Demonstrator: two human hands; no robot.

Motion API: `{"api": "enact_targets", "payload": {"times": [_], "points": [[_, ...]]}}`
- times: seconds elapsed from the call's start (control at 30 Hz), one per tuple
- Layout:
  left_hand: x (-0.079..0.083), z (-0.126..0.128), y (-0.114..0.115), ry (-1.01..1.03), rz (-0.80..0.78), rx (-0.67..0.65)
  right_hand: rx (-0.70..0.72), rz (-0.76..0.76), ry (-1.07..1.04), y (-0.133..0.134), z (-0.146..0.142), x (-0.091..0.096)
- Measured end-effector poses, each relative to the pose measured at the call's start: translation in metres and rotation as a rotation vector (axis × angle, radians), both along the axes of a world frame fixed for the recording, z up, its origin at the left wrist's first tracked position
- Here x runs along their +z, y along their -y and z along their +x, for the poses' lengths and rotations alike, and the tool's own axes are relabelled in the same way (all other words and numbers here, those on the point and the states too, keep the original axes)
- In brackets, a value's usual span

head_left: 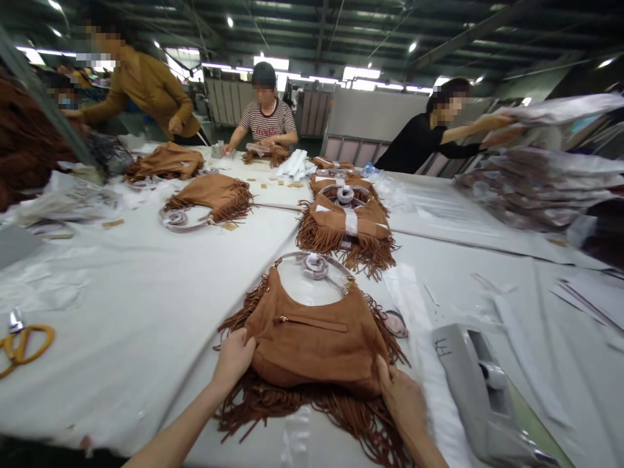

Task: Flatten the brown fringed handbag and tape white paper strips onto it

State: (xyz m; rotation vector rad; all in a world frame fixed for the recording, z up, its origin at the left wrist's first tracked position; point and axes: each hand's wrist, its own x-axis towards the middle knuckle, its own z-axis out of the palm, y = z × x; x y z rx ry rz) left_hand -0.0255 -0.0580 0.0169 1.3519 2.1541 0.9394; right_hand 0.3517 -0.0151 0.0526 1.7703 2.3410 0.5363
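A brown suede handbag [312, 344] with long fringe lies flat on the white-covered table in front of me. Its zip pocket faces up, and its wrapped strap [316, 265] curves away at the top. My left hand [236, 356] pinches the bag's lower left side, fingertips partly under the edge. On the lower right side, my right hand [402, 398] grips the bag with the thumb on top and the other fingers mostly hidden.
A grey tape dispenser [480, 390] stands right of the bag, beside a white strip [422, 338]. Yellow-handled scissors [26, 344] lie far left. More fringed bags [346, 221] line up ahead, another [214, 195] to the left. Several people work across the table; wrapped goods [541, 188] are piled right.
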Motion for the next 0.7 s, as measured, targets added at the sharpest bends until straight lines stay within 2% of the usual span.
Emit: {"api": "enact_targets", "payload": {"times": [0.07,0.2,0.33,0.47,0.7], "points": [[0.007,-0.004,-0.002,-0.005,-0.006,-0.006,0.027,0.018,0.040,-0.001,0.003,-0.002],[0.016,-0.010,-0.004,-0.017,-0.006,-0.043,-0.010,0.021,-0.144,-0.005,0.005,-0.004],[0.010,-0.012,-0.011,-0.026,-0.046,-0.066,-0.133,0.014,-0.275,-0.007,0.000,-0.001],[0.003,-0.015,-0.021,-0.033,-0.106,-0.118,-0.151,-0.004,-0.350,-0.008,-0.004,0.004],[0.008,-0.016,-0.015,-0.121,-0.128,-0.147,-0.213,0.054,-0.401,0.004,-0.007,0.007]]}}
